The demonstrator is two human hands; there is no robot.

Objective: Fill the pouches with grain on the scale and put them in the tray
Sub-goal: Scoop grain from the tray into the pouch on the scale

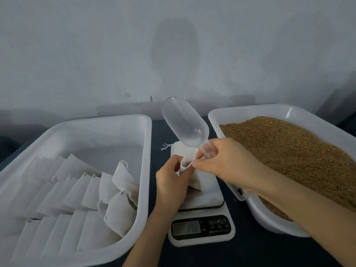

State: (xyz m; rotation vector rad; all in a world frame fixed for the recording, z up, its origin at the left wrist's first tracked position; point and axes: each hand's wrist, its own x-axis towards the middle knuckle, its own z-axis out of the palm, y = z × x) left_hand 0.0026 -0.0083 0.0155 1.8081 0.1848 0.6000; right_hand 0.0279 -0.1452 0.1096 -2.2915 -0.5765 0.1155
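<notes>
A white cloth pouch [194, 180] stands on the white scale [210, 195], whose display [185, 229] shows a blurred reading. My left hand [169, 182] pinches the pouch's open rim on the left. My right hand [225, 162] holds the handle of a clear plastic scoop [184, 122], bowl raised and empty, while its fingertips pinch the rim on the right. Brown grain [292, 155] fills the right tray [227, 112]. The left tray [115, 120] holds flat pouches [63, 191] and filled pouches [119, 214].
Another flat pouch with loose strings [167, 146] lies on the far end of the scale. A dark cloth [250, 247] covers the table. A grey wall stands close behind the trays.
</notes>
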